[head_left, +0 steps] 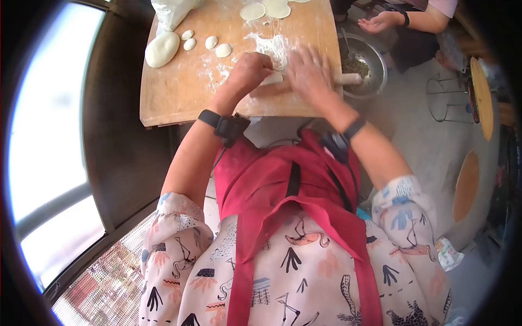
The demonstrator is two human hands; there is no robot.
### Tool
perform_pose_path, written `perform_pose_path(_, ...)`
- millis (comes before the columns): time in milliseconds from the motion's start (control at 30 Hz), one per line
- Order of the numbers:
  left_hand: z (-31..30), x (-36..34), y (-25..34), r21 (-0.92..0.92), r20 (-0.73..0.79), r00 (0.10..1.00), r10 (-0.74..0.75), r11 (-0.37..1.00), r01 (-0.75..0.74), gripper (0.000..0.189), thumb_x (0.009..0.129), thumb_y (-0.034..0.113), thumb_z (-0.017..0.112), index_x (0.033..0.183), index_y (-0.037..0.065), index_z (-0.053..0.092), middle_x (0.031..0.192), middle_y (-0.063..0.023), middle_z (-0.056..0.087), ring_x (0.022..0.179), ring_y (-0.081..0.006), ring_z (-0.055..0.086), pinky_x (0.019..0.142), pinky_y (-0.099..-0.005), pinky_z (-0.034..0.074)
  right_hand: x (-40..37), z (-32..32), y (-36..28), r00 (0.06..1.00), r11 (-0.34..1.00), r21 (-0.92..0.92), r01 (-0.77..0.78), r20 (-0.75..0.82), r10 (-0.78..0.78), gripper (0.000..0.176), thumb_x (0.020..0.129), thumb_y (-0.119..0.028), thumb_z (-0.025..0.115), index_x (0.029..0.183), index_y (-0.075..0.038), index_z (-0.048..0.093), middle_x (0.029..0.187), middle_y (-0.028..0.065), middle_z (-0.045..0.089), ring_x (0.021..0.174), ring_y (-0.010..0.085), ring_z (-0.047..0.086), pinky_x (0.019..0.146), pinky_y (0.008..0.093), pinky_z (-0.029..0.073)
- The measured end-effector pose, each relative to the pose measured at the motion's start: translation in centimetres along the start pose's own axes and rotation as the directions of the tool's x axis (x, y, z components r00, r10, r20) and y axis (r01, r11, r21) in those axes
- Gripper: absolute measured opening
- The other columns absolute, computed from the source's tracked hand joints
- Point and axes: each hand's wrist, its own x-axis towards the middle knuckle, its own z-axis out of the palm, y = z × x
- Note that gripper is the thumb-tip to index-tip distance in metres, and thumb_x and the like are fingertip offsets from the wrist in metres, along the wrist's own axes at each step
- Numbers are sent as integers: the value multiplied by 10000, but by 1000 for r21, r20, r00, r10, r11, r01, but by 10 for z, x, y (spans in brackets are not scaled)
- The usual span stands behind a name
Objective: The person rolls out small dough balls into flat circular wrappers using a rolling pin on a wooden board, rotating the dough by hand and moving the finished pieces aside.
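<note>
Near the front edge of a wooden board (179, 100), my left hand (249, 73) has its fingers pinched at the edge of a small white dough piece (272, 79). My right hand (311, 73), slightly blurred, lies flat with fingers stretched over a rolling pin (348, 79), whose end sticks out past the board's right edge. White flour (272, 46) is scattered just beyond my hands. Small dough lumps (223, 50) and a large dough piece (162, 50) lie to the left. Thin round wrappers (277, 7) are at the far side.
A white plastic bag (171, 12) stands at the board's far left. Right of the board is a metal bowl (375, 81) with filling and a utensil. Beyond it, another person's hand (380, 22) is held palm up. A wire stool (448, 100) stands at the right.
</note>
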Motion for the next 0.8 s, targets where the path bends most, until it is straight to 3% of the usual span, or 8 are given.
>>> perform_pose_path(167,-4,-11,-14,-367,178,961,-212,892,265,166,823,104,672,949,12,727,792,-101,705,738,-179,674,678,-322,532,-17,2,3,998,998,-3,61,0,-61,477,975,-354,490,1369,-86,514,1508,172,414,1428,361,337,1134,626,253)
perform_pose_path(233,-5,-9,5,-77,6,999,-46,996,46,174,838,117,654,968,20,716,826,-149,705,782,-263,687,737,-369,538,22,8,4,998,999,42,-6,-67,9,469,975,-351,489,1360,-85,523,1511,175,410,1426,368,338,1132,632,253)
perform_pose_path(333,5,7,3,54,-75,981,180,983,-176,185,833,132,662,975,24,712,851,-166,700,813,-305,681,764,-392,533,41,9,7,996,1000,-20,7,-85,-9,469,977,-353,483,1356,-81,527,1513,177,407,1427,376,334,1133,634,251)
perform_pose_path(433,6,2,-7,47,-8,1000,22,999,-22,179,837,123,661,967,12,712,818,-148,704,756,-263,686,724,-380,538,-2,-2,-3,1000,1000,24,-1,-18,2,474,979,-366,482,1353,-78,530,1511,179,409,1427,381,334,1132,636,251)
perform_pose_path(533,-3,-14,-18,-471,131,962,-242,838,275,158,851,99,650,936,-20,709,767,-97,696,660,-160,668,657,-333,544,-31,-1,-1,998,998,-4,56,-4,-56,489,981,-390,483,1358,-81,527,1509,179,413,1428,376,335,1131,636,251)
perform_pose_path(567,0,-18,-16,-468,143,960,-241,838,280,158,851,99,650,936,-20,709,767,-97,696,660,-160,668,657,-333,544,-35,-3,-1,997,997,-9,70,9,-70,493,981,-396,484,1361,-84,526,1509,178,414,1428,374,335,1129,636,252)
perform_pose_path(667,-6,-10,6,-52,51,995,-84,995,87,198,846,132,672,1004,22,720,816,-157,699,753,-256,687,719,-359,540,24,12,3,998,1000,-1,24,-60,-24,477,979,-380,490,1352,-84,526,1502,177,423,1425,372,339,1128,628,258)
perform_pose_path(800,11,6,-3,99,-78,982,174,981,-166,194,849,155,678,979,17,717,850,-181,695,784,-314,671,740,-387,527,31,4,1,997,1000,19,8,-75,-7,464,972,-352,509,1349,-82,521,1502,183,422,1425,375,340,1130,624,258)
